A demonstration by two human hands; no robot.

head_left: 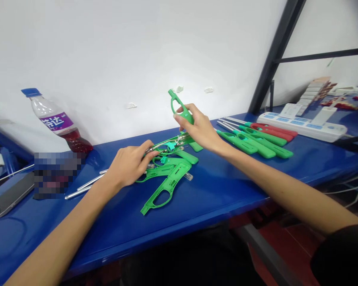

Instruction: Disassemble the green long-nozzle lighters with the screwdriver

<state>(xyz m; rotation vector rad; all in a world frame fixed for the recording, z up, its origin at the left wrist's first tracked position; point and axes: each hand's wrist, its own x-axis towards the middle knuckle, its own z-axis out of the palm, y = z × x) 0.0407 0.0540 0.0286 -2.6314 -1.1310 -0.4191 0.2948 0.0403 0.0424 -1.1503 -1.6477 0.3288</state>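
Note:
My right hand (201, 126) pinches a green lighter casing half (185, 113) between thumb and fingers, raised above the table with its narrow end pointing up. My left hand (130, 162) is closed around the front end of an opened green utility lighter (183, 139), whose metal and teal inner parts show. Below the hands lie several loose green casing pieces, among them an empty casing half (170, 183) with a finger loop. Slim metal tubes (82, 188) lie beside my left wrist. A small clear tube (189, 176) is near the casing pieces.
On the right lie several whole green lighters (258, 145) and red lighters (276, 130). Behind them stands a white power strip (304, 125). A drink bottle (58, 121) leans at the left, near a dark phone (13, 196). A white wall (155, 51) backs the blue table (220, 194).

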